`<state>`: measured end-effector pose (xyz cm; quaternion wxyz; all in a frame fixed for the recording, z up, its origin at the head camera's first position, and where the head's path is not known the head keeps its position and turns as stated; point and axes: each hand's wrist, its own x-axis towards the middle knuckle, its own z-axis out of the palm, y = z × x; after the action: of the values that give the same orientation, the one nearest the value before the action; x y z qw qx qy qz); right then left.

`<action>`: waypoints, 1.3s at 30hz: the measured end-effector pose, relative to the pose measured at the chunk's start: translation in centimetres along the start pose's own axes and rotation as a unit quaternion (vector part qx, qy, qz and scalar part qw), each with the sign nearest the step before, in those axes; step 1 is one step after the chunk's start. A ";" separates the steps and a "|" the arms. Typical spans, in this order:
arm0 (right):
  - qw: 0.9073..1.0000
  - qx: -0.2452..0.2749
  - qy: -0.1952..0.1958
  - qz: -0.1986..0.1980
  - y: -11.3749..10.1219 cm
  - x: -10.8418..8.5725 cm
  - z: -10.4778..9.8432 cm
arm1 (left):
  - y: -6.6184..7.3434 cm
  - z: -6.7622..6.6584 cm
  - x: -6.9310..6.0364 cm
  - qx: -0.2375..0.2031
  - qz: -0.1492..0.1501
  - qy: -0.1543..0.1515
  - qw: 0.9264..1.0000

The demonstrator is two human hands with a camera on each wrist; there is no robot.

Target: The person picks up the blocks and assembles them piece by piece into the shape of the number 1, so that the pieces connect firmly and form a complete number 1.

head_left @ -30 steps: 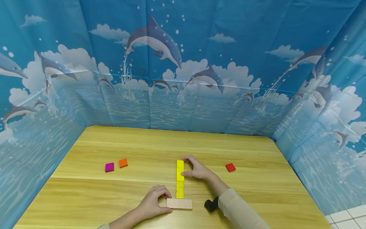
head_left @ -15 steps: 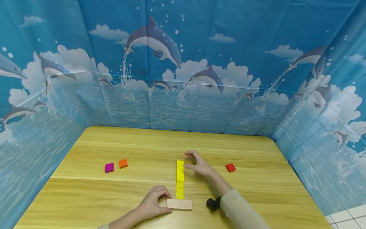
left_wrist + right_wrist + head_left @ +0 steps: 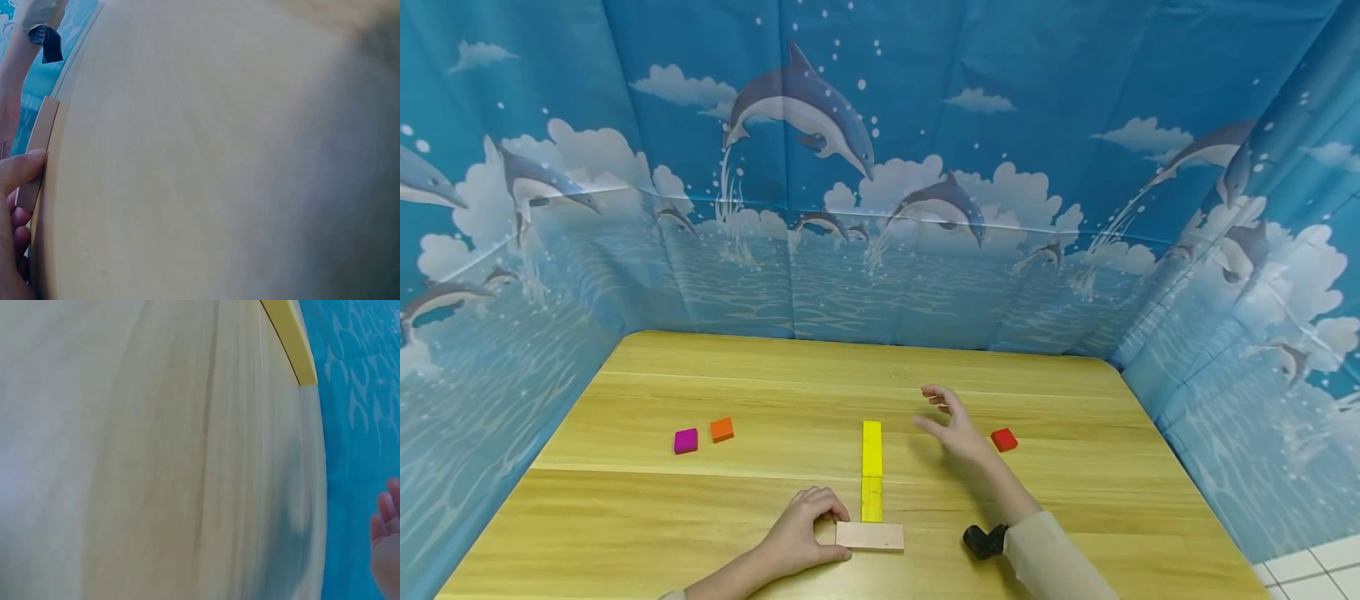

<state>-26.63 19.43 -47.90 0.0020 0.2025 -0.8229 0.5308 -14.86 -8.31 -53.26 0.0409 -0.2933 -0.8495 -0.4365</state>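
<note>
In the head view my left hand [image 3: 801, 533] pinches the left end of a plain wooden block [image 3: 871, 537], thumb on the near side and fingers on the far side. The same wooden block [image 3: 42, 134] shows at the left edge of the left wrist view. Two yellow blocks, a far one [image 3: 872, 447] and a near one [image 3: 872, 498], lie end to end in a line that runs away from the wooden block's far side. To the right of them my right hand [image 3: 955, 429] hovers over the table, fingers loosely bent and holding nothing.
A red block [image 3: 1004, 440] lies beyond the right hand on its right. Purple [image 3: 686, 441] and orange [image 3: 722, 430] blocks sit to the left. A black device [image 3: 985, 542] is strapped at the right wrist. A dolphin-print curtain [image 3: 880, 250] hangs behind the wooden table [image 3: 760, 375].
My right hand has let go of the far yellow block and moved away to the right. The left hand and the wooden block stay put.
</note>
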 end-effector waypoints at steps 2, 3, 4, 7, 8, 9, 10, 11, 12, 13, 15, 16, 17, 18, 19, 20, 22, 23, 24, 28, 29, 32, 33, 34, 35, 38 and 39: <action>1.000 0.006 0.015 0.010 0.2 -0.4 -0.5 | 0.0 0.0 0.0 0.000 0.001 0.001 1.000; 1.000 0.009 0.022 0.013 0.2 -0.5 -0.8 | 0.0 0.0 0.0 0.001 0.002 0.002 1.000; 0.999 0.011 0.030 0.014 0.3 -0.7 -1.1 | 0.0 0.0 0.0 0.002 0.003 0.003 1.000; 0.998 0.010 0.049 0.022 0.3 -1.4 -1.9 | 0.0 0.0 0.0 0.004 0.007 0.004 1.000; 0.998 0.007 0.056 0.022 0.3 -1.6 -2.1 | -0.1 0.0 0.0 0.006 0.008 0.005 1.000; 0.998 0.006 0.063 0.022 0.3 -1.9 -2.4 | -0.1 0.1 0.0 0.006 0.007 0.004 1.000; 0.997 0.003 0.069 0.021 0.3 -2.1 -2.6 | -0.1 0.1 0.0 0.006 0.008 0.004 1.000; 0.997 0.001 0.074 0.020 0.3 -2.3 -2.8 | -0.1 0.1 0.0 0.006 0.007 0.004 1.000; 0.997 0.000 0.080 0.018 0.3 -2.5 -3.0 | -0.1 0.1 0.0 0.005 0.006 0.003 1.000; 0.996 0.000 0.084 0.018 0.4 -2.7 -3.3 | -0.1 0.1 0.0 0.004 0.005 0.002 1.000; 0.995 0.002 0.093 0.019 0.5 -3.0 -3.7 | -0.1 0.1 0.0 0.004 0.004 0.002 1.000; 0.995 0.004 0.096 0.022 0.6 -3.2 -3.9 | -0.1 0.1 0.0 0.004 0.004 0.002 1.000; 0.995 0.005 0.099 0.028 0.6 -3.3 -4.2 | -0.1 0.1 -0.1 0.004 0.004 0.002 1.000; 0.994 0.003 0.101 0.033 0.8 -3.5 -4.4 | -0.1 0.1 -0.1 0.005 0.005 0.003 1.000; 0.994 0.000 0.102 0.041 0.8 -3.6 -4.7 | -0.1 0.1 -0.1 0.006 0.005 0.003 1.000; 0.993 -0.004 0.104 0.048 0.9 -3.8 -5.0 | -0.2 0.1 -0.1 0.006 0.007 0.004 1.000; 0.992 -0.009 0.104 0.064 1.1 -4.0 -5.4 | -0.2 0.1 -0.1 0.006 0.006 0.003 1.000; 0.992 -0.011 0.105 0.071 1.2 -4.2 -5.7 | -0.1 0.1 -0.1 0.006 0.006 0.003 1.000; 0.992 -0.012 0.106 0.073 1.4 -4.4 -5.9 | -0.1 0.1 -0.1 0.006 0.005 0.003 1.000; 0.991 -0.019 0.117 0.066 2.0 -4.9 -6.7 | -0.1 0.1 0.0 0.009 0.011 0.005 1.000; 0.990 -0.022 0.120 0.064 2.1 -5.0 -6.9 | -0.2 0.1 0.0 0.009 0.014 0.006 1.000; 0.989 -0.037 0.129 0.063 2.5 -5.3 -7.4 | -0.2 0.1 0.0 0.006 0.018 0.008 1.000; 0.989 -0.041 0.130 0.064 2.6 -5.4 -7.6 | -0.2 0.0 0.0 0.003 0.016 0.008 1.000; 0.988 -0.043 0.132 0.065 2.8 -5.4 -7.8 | -0.2 0.0 0.0 0.002 0.015 0.007 1.000; 0.988 -0.045 0.132 0.066 2.9 -5.5 -7.9 | -0.2 0.0 0.0 0.002 0.015 0.007 1.000; 0.987 -0.049 0.135 0.064 3.5 -5.7 -8.5 | -0.2 0.1 0.0 0.004 0.011 0.005 1.000; 0.987 -0.053 0.135 0.063 3.6 -5.8 -8.7 | -0.2 0.1 0.0 0.006 0.010 0.004 1.000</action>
<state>-24.34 30.29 -48.51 0.0898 0.0763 -0.8533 0.5080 -14.94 -8.36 -53.48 0.0509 -0.3000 -0.8488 -0.4323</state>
